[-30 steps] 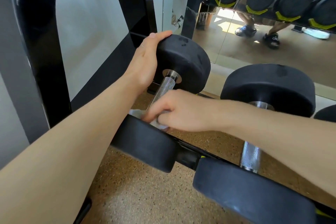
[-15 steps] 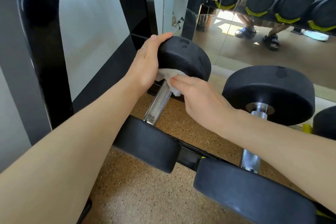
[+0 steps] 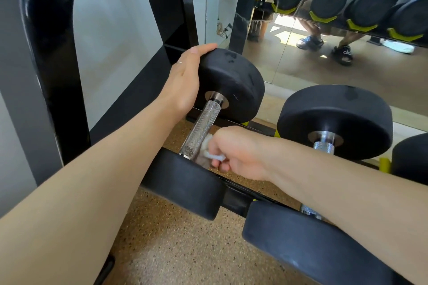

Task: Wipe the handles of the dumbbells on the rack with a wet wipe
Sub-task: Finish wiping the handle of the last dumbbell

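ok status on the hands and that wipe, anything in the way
Left hand steadies the dumbbell's far head. Right hand holds the wet wipe at the handle's near end. Nothing in the way.

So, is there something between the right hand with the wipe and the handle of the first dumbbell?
Nothing visible. The right hand holds the wet wipe against the lower end of the handle; the left hand only rests on the far head.
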`<move>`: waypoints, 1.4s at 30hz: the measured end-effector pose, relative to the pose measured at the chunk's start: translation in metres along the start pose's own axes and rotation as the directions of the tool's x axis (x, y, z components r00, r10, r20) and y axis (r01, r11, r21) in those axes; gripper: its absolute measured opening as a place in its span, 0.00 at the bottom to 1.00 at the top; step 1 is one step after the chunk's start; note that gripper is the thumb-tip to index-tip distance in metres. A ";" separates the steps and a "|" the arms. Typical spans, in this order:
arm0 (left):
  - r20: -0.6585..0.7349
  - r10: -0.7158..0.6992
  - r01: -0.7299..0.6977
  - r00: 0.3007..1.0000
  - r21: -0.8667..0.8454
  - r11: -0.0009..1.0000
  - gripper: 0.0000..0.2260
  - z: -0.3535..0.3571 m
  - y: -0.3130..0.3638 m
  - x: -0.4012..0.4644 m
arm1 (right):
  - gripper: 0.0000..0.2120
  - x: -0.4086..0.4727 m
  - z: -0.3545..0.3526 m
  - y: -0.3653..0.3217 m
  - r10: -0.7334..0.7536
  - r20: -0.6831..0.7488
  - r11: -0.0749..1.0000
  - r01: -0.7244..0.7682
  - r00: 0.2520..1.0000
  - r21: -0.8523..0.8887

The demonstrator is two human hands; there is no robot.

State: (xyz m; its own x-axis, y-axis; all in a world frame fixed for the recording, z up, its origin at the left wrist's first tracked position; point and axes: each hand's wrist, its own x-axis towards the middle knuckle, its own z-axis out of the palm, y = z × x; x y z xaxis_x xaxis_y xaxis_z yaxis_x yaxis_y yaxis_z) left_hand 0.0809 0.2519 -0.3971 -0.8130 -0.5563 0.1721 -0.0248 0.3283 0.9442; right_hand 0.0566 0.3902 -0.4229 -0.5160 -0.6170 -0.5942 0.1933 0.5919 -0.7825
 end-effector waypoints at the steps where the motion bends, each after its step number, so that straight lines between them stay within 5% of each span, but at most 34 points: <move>1: 0.002 -0.002 0.002 1.000 0.003 1.000 0.20 0.000 0.000 0.000 | 0.07 -0.001 0.003 -0.001 0.012 0.049 1.000 -0.012 0.999 -0.001; 4: 0.005 0.005 -0.005 1.000 0.014 1.000 0.20 0.000 0.000 -0.001 | 0.08 -0.005 0.008 -0.005 0.027 0.108 0.999 -0.024 0.994 -0.028; 11: -0.001 0.011 -0.011 1.000 0.054 0.998 0.19 0.002 0.004 -0.004 | 0.05 -0.016 0.022 -0.009 0.089 -0.032 0.985 -0.093 0.996 -0.143; 15: -0.019 0.022 -0.020 1.000 0.097 0.995 0.22 0.001 0.004 -0.006 | 0.15 -0.023 0.017 -0.010 -0.014 0.033 0.990 0.018 0.999 -0.137; 20: -0.015 0.011 -0.008 1.000 0.192 0.981 0.24 -0.002 0.006 -0.008 | 0.06 -0.046 -0.001 -0.020 -0.229 0.101 0.965 0.212 0.968 0.156; 22: 0.004 -0.015 0.014 1.000 0.233 0.972 0.27 -0.010 0.010 -0.008 | 0.13 -0.044 -0.005 -0.026 -0.287 0.171 0.954 0.266 0.942 0.136; 24: -0.024 -0.023 0.027 0.999 0.224 0.974 0.31 -0.022 0.018 -0.016 | 0.18 -0.047 -0.006 -0.033 -0.357 0.264 0.934 0.344 0.896 0.098; 27: -0.166 -0.011 0.030 0.986 0.112 0.993 0.30 -0.057 0.037 -0.052 | 0.07 -0.058 0.009 -0.046 -0.447 0.382 0.892 0.433 0.809 0.127; 31: -0.227 -0.029 0.056 0.973 0.115 0.992 0.28 -0.101 0.061 -0.118 | 0.09 -0.068 0.050 -0.065 -0.562 0.489 0.814 0.550 0.667 0.186; 33: -0.270 -0.086 0.120 0.959 0.112 0.986 0.24 -0.122 0.067 -0.151 | 0.07 -0.074 0.078 -0.074 -0.620 0.488 0.770 0.595 0.614 0.231; 37: -0.356 -0.244 0.278 0.902 0.047 0.959 0.16 -0.153 0.075 -0.215 | 0.14 -0.084 0.132 -0.086 -0.674 0.377 0.725 0.665 0.635 0.178; 42: -0.584 -0.265 0.305 0.768 -0.031 0.952 0.09 -0.173 0.074 -0.269 | 0.06 -0.103 0.190 -0.080 -0.784 0.413 0.486 0.872 0.464 -0.058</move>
State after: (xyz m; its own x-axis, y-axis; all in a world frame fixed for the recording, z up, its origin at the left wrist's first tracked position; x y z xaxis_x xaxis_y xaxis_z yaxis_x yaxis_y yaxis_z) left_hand 0.3987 0.2939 -0.3251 -0.2778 -0.9595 0.0457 -0.2532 0.1190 0.9601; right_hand 0.2533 0.3077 -0.3347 -0.0462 -0.9644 0.2604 -0.4049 -0.2203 -0.8874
